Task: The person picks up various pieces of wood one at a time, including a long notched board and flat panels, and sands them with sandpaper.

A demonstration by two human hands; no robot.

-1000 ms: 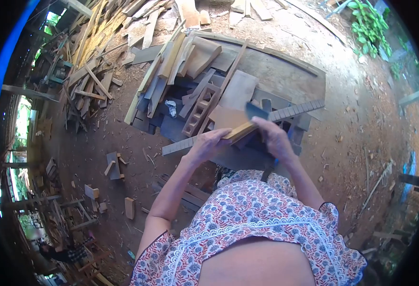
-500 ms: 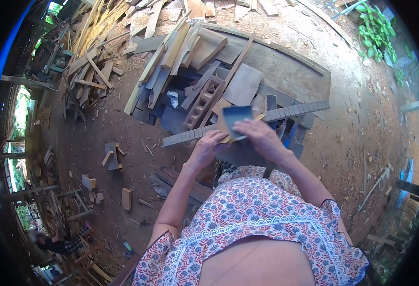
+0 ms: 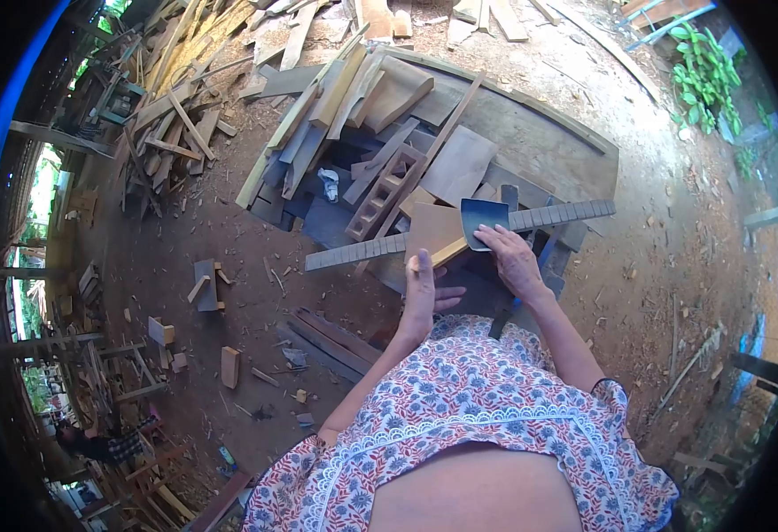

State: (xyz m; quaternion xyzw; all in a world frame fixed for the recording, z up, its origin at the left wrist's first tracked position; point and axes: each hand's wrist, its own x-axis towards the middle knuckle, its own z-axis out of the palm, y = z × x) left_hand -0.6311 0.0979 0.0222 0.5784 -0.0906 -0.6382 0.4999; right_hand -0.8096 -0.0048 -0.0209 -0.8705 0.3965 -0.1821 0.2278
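A light wooden block (image 3: 435, 232) lies across a long grey strip (image 3: 353, 253) marked with crosswise lines, above the work table. My left hand (image 3: 422, 297) is at the block's near left corner, thumb against the block's edge and the other fingers spread below it. My right hand (image 3: 509, 257) holds a dark, curved sheet (image 3: 485, 217) against the block's right end, fingertips on its lower part. The part of the block behind the sheet is hidden.
The table (image 3: 575, 164) bears wood boards and a brown frame with square openings (image 3: 387, 193). Scrap wood (image 3: 172, 142) is piled at the left, and loose blocks (image 3: 230, 366) lie on the ground. A person (image 3: 97, 443) is at the far lower left.
The dark sheet and my right hand have moved right, uncovering more of the block. My left hand has shifted right and down, its fingers now spread. The camera view has shifted slightly.
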